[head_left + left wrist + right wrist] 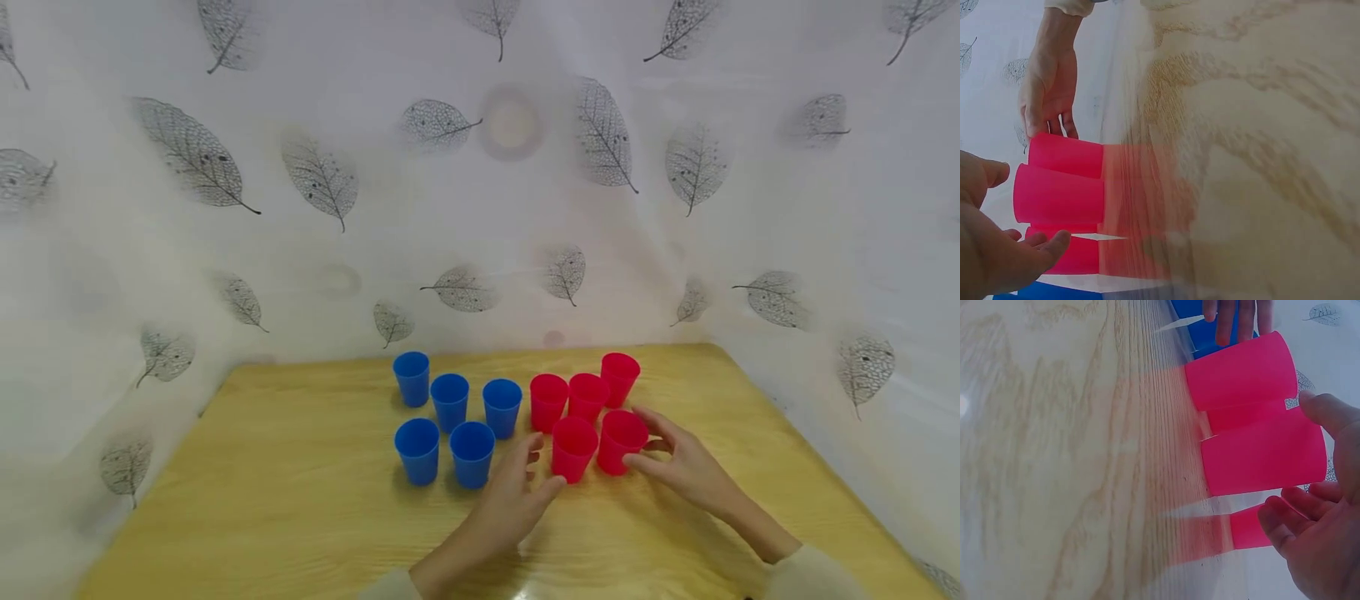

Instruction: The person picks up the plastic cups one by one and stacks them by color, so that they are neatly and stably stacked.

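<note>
2 hands, fingers spread, low in the frame right of centre: left hand (513,492) beside 1 near red cup (574,452), right hand (681,463) around its neighbouring cup (617,454), contact unclear. Light, level pressure should spare 3 farther red cups (548,406).

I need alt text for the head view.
A person's right hand is at the front-right red cup of five, their left hand beside the front-left red cup. Five blue cups are to the left. All stand upright on a wooden table before a leaf-patterned backdrop.
</note>
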Demonstrator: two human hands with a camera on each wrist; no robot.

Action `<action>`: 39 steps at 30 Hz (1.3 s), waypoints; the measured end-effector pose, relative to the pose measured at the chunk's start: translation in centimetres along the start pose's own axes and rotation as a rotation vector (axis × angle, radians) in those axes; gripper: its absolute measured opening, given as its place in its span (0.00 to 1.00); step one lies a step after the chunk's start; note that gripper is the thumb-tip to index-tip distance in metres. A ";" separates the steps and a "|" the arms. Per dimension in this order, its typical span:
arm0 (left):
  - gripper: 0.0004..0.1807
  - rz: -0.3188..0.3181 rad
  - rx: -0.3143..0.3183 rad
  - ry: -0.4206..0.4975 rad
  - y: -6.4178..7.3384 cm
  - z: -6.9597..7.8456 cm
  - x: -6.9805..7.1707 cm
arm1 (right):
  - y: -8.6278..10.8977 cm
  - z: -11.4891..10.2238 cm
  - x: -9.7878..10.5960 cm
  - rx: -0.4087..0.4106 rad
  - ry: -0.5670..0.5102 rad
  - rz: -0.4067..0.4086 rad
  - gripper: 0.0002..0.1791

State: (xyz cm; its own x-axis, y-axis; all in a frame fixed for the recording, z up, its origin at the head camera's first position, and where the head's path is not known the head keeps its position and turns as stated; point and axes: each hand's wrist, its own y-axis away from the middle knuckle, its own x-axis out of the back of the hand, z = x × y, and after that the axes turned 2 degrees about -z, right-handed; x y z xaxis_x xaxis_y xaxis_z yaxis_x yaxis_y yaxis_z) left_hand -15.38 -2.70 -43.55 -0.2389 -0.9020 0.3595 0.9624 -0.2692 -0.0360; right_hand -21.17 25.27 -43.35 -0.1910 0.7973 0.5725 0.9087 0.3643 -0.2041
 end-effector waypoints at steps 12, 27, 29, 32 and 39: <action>0.42 0.031 0.100 -0.040 -2.6 0.6 -3.0 | 1.4 0.7 1.3 -0.038 0.051 0.021 0.43; 0.44 0.100 0.092 -0.028 -3.2 0.3 -3.8 | 0.4 0.5 0.6 0.004 0.045 -0.003 0.42; 0.44 0.108 0.095 -0.029 -3.3 0.3 -3.7 | 0.3 0.4 0.5 0.012 0.035 -0.005 0.42; 0.44 0.122 0.109 -0.028 -3.4 0.3 -3.5 | 0.0 0.4 0.3 0.030 0.031 -0.009 0.42; 0.40 0.162 0.146 -0.034 -3.8 0.4 -3.2 | -0.6 0.3 -0.3 0.048 0.005 -0.023 0.38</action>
State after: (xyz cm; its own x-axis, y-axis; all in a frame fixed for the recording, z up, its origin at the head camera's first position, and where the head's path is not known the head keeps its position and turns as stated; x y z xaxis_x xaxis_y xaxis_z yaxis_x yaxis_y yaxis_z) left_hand -18.19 1.37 -44.20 -0.0771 -0.9172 0.3909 0.9970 -0.0676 0.0382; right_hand -21.78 24.98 -43.61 -0.2095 0.7860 0.5816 0.8854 0.4049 -0.2283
